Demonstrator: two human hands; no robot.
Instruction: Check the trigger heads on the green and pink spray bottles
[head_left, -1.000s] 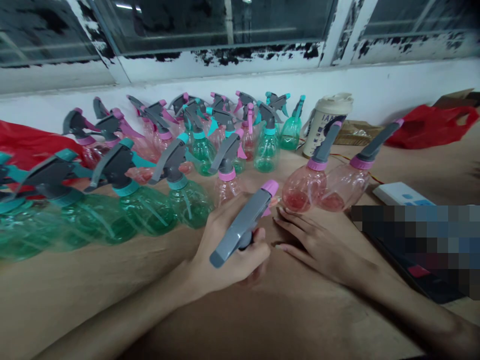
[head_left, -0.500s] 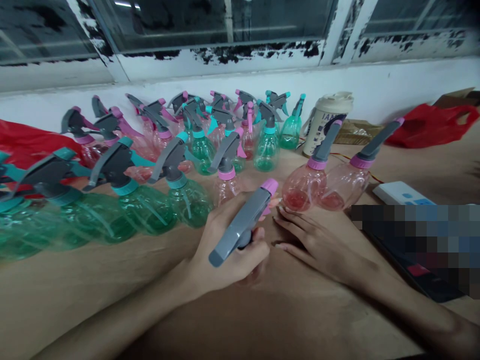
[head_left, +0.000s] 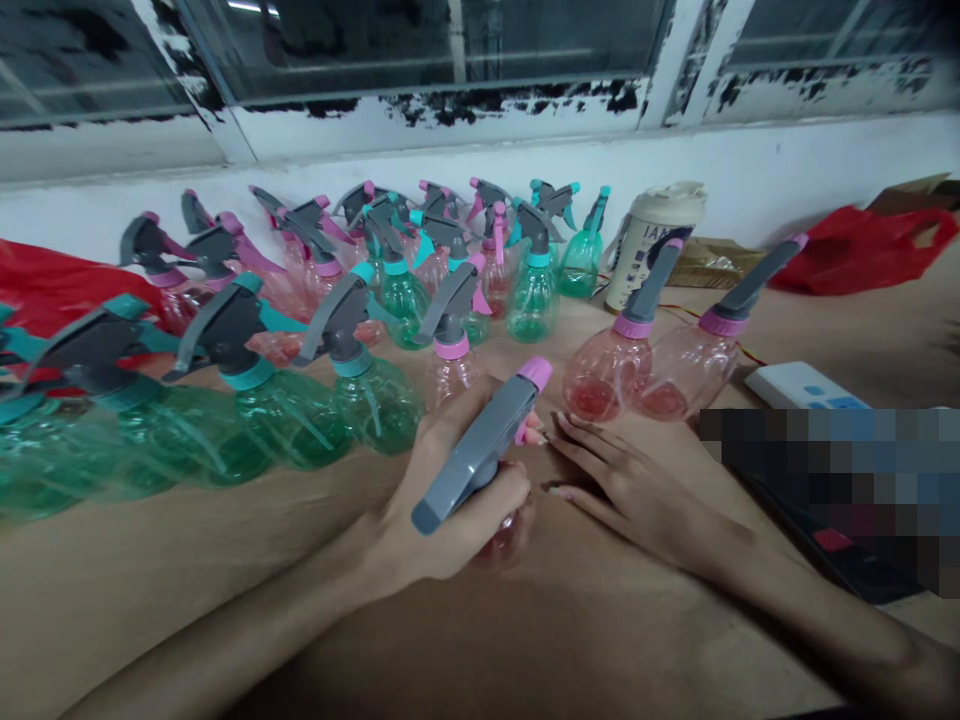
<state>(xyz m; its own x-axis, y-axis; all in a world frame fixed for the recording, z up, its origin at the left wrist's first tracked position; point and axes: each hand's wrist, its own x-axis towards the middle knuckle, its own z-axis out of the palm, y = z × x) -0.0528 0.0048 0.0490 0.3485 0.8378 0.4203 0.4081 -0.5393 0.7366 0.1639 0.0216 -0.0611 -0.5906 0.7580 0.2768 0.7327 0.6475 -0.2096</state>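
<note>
My left hand (head_left: 457, 480) is wrapped round the neck of a pink spray bottle (head_left: 491, 440) with a grey head and pink nozzle. The nozzle points away to the upper right, and the clear pink body is mostly hidden under the hand. Flat on the table, my right hand (head_left: 630, 490) rests with its fingers stretched out, close to the bottle and holding nothing. Just beyond it, a pink spray bottle (head_left: 600, 375) and another pink spray bottle (head_left: 686, 365) stand side by side. A further pink spray bottle (head_left: 450, 372) is behind my left hand.
Green spray bottles (head_left: 375, 405) line the left side, with several more pink and green ones behind. A paper cup (head_left: 652, 235), a cardboard box (head_left: 716, 265) and a red plastic bag (head_left: 862, 255) are along the wall. A white device (head_left: 802, 385) and a blurred-out dark object lie right.
My left hand and the held spray bottle have shifted very slightly left, and more of the bottle's body shows below the thumb. The right hand stays almost where it was.
</note>
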